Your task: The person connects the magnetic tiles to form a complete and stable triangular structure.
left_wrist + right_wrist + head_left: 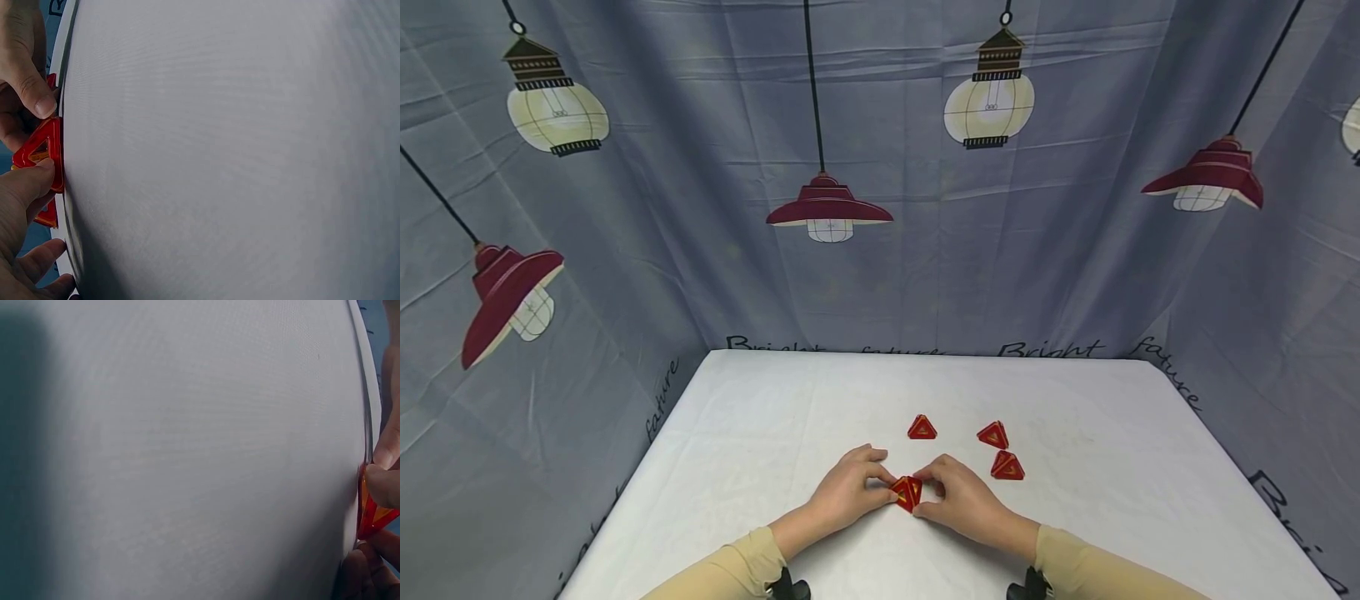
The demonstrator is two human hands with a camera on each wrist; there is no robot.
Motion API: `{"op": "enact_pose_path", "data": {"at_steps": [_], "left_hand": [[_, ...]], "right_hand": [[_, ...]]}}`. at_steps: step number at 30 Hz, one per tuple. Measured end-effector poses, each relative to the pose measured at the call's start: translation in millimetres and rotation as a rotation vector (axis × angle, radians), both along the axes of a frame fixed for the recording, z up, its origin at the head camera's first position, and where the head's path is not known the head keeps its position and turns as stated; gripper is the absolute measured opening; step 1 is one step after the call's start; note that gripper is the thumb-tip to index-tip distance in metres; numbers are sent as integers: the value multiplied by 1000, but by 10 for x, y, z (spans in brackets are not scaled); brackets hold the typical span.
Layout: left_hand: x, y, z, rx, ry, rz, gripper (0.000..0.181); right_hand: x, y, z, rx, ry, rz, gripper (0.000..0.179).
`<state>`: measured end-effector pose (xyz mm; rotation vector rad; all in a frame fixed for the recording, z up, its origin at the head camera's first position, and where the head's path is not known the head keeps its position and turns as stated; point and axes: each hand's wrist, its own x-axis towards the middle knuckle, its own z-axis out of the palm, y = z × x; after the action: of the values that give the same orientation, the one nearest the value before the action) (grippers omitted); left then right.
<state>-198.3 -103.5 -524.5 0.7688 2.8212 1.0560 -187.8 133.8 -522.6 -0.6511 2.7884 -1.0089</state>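
Note:
A red triangular magnetic block [907,493] with yellow-orange inner parts lies between my two hands near the front middle of the white table. My left hand [852,486] grips its left side with thumb and index finger, the other fingers spread beyond. From the right, my right hand [962,497] pinches it, thumb at the near corner and index finger at the far one. In the left wrist view the left thumb lies across the face of the red block [41,147]. Fingers partly cover the block [380,515] in the right wrist view.
One more red triangular block [922,427] lies behind the hands. To the right, a second block [993,434] and a third [1007,466] sit close together. A grey-blue curtain [917,283] printed with lamps surrounds the white table [760,400].

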Motion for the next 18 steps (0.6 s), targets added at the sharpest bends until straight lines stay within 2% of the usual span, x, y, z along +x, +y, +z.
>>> {"op": "enact_pose_path", "data": {"at_steps": [13,18], "left_hand": [[3,3,-11,5,-13,-5,13],[-1,6,-13,2,6,-7,13]], "right_hand": [[40,-42,23,16,16,-14,46],[43,-39,18,-6,10,-6,48]]}}
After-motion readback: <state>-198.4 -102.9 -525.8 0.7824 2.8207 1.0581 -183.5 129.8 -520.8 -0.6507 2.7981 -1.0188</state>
